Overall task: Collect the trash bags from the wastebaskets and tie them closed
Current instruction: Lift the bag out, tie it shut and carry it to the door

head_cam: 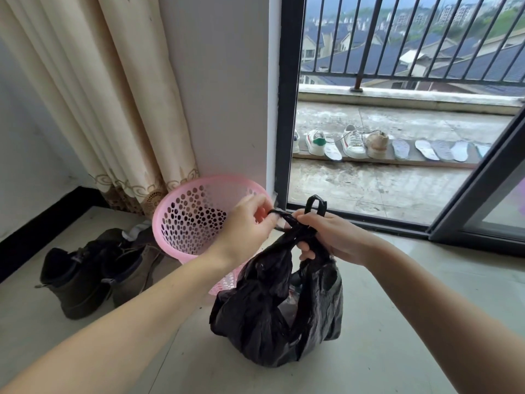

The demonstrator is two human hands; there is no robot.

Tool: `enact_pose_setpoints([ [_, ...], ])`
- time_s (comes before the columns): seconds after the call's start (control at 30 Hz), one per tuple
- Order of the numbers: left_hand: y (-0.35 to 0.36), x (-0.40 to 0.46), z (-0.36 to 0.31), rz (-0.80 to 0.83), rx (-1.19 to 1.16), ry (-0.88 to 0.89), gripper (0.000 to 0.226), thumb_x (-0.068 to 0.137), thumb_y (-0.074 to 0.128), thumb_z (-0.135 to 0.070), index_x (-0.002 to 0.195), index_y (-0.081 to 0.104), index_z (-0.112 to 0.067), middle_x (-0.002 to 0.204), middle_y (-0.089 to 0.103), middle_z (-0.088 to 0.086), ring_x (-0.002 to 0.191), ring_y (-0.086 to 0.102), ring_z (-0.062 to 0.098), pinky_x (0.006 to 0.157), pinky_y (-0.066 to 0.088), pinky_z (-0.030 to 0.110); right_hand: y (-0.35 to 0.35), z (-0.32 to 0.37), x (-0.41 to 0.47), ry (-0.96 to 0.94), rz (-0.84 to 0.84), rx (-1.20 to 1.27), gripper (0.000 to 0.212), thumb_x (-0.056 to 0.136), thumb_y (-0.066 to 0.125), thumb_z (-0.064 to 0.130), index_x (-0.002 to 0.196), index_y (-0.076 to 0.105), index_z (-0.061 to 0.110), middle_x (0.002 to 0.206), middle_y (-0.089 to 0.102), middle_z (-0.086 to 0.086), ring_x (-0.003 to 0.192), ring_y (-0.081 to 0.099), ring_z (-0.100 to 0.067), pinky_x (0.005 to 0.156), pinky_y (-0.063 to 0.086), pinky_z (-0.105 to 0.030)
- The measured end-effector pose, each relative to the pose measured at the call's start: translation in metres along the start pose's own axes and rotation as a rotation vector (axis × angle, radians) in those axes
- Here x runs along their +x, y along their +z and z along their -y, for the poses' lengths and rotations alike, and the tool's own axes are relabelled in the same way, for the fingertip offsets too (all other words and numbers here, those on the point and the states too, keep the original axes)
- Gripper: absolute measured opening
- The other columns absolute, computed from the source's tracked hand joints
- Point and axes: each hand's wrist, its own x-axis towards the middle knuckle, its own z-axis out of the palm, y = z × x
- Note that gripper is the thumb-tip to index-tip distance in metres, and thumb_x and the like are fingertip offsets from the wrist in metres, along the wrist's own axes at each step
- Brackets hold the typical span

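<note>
Both hands work above a crumpled black plastic trash bag point(272, 314) on the floor. The left hand point(244, 226) pinches one handle strand; the right hand point(326, 237) grips the gathered neck, beside a pink perforated plastic wastebasket point(193, 211).

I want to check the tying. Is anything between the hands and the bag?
Nothing visible. The left hand and right hand already grip the handles of the black trash bag, which is outside the pink wastebasket.

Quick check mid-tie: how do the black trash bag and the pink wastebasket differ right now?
The black trash bag is soft, crumpled and full; the pink wastebasket is rigid, perforated and unlined. The bag is gripped at its handles by the left hand and right hand; the wastebasket is untouched, tilted behind it. Both rest on the floor.
</note>
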Motion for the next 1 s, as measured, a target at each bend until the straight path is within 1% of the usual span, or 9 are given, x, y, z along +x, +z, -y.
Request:
enact_pose_setpoints([
  [0.1, 0.001, -0.001, -0.002, -0.107, -0.243, -0.053, 0.005, 0.093, 0.057, -0.018, 0.091, 0.055, -0.014, 0.093, 0.060, 0.004, 0.079, 0.055, 0.009, 0.070, 0.045, 0.010, -0.003, -0.001, 0.002, 0.012, 0.029, 0.058, 0.030, 0.101, 0.030, 0.022, 0.104, 0.055, 0.006, 0.052, 0.042, -0.001, 0.045, 0.035, -0.015, 0.067, 0.043, -0.033],
  [0.23, 0.022, -0.019, -0.003, 0.363, -0.405, -0.170, 0.037, 0.089, 0.063, -0.024, 0.114, 0.040, -0.039, 0.092, 0.068, -0.027, 0.087, 0.059, -0.020, 0.074, 0.044, 0.002, 0.000, 0.001, 0.002, -0.026, -0.009, 0.245, 0.028, 0.101, 0.036, 0.030, 0.087, 0.052, 0.011, 0.051, 0.040, 0.004, 0.044, 0.032, -0.010, 0.055, 0.036, -0.023],
  [0.33, 0.039, -0.023, 0.007, 0.403, -0.350, -0.164, 0.027, 0.092, 0.053, -0.005, 0.099, 0.055, -0.030, 0.093, 0.065, -0.023, 0.087, 0.059, -0.019, 0.082, 0.042, 0.002, -0.003, 0.005, -0.005, -0.043, 0.080, 0.340, 0.032, 0.098, 0.038, 0.033, 0.082, 0.057, 0.013, 0.055, 0.043, 0.001, 0.050, 0.037, -0.012, 0.057, 0.039, -0.023],
  [0.43, 0.032, -0.012, 0.016, 0.258, -0.520, -0.355, 0.027, 0.091, 0.040, 0.005, 0.077, 0.058, -0.009, 0.063, 0.061, 0.002, 0.060, 0.059, 0.009, 0.074, 0.048, 0.023, -0.006, 0.004, -0.009, -0.018, 0.137, 0.125, 0.030, 0.092, 0.052, 0.030, 0.068, 0.061, 0.015, 0.057, 0.046, 0.000, 0.053, 0.041, -0.012, 0.059, 0.038, -0.024],
  [0.57, 0.030, -0.010, 0.023, 0.302, -0.797, -0.546, 0.025, 0.089, 0.039, 0.003, 0.070, 0.051, -0.007, 0.057, 0.050, 0.004, 0.050, 0.049, 0.013, 0.057, 0.044, 0.022, -0.006, -0.002, -0.004, -0.037, 0.024, -0.409, 0.004, 0.090, 0.059, 0.012, 0.093, 0.056, 0.012, 0.058, 0.051, 0.001, 0.053, 0.045, -0.012, 0.058, 0.038, -0.024],
  [0.63, 0.029, -0.012, 0.023, 0.402, -0.848, -0.643, 0.025, 0.095, 0.042, -0.014, 0.076, 0.055, -0.007, 0.063, 0.054, 0.004, 0.056, 0.053, 0.017, 0.066, 0.046, 0.028, -0.004, -0.007, 0.001, -0.052, -0.165, -0.627, 0.015, 0.088, 0.057, 0.012, 0.099, 0.048, 0.017, 0.065, 0.058, 0.001, 0.055, 0.052, -0.014, 0.056, 0.043, -0.026],
  [0.77, 0.026, -0.008, 0.030, 0.541, -0.945, -0.832, 0.067, 0.094, 0.032, -0.058, 0.080, 0.066, -0.002, 0.076, 0.067, 0.012, 0.070, 0.064, 0.026, 0.078, 0.050, 0.035, 0.003, -0.014, 0.008, -0.286, -0.380, -0.744, 0.020, 0.086, 0.061, 0.011, 0.096, 0.045, 0.018, 0.089, 0.064, -0.004, 0.078, 0.063, -0.020, 0.066, 0.050, -0.028],
  [0.87, 0.029, -0.010, 0.036, 0.513, -0.996, -0.854, 0.046, 0.094, 0.046, -0.046, 0.090, 0.069, -0.007, 0.085, 0.070, 0.008, 0.077, 0.068, 0.022, 0.083, 0.052, 0.038, 0.006, -0.016, 0.009, -0.340, -0.302, -0.752, 0.016, 0.085, 0.065, 0.018, 0.091, 0.051, 0.023, 0.083, 0.062, 0.010, 0.074, 0.059, -0.006, 0.066, 0.045, -0.015],
  [1.0, 0.027, -0.007, 0.046, 0.307, -1.077, -0.889, 0.014, 0.090, 0.054, -0.017, 0.092, 0.063, -0.007, 0.071, 0.064, 0.006, 0.062, 0.066, 0.018, 0.065, 0.059, 0.032, 0.004, -0.019, 0.007, -0.346, -0.286, -0.825, 0.019, 0.090, 0.055, 0.008, 0.102, 0.064, 0.019, 0.090, 0.065, 0.004, 0.082, 0.061, -0.016, 0.073, 0.047, -0.026],
])
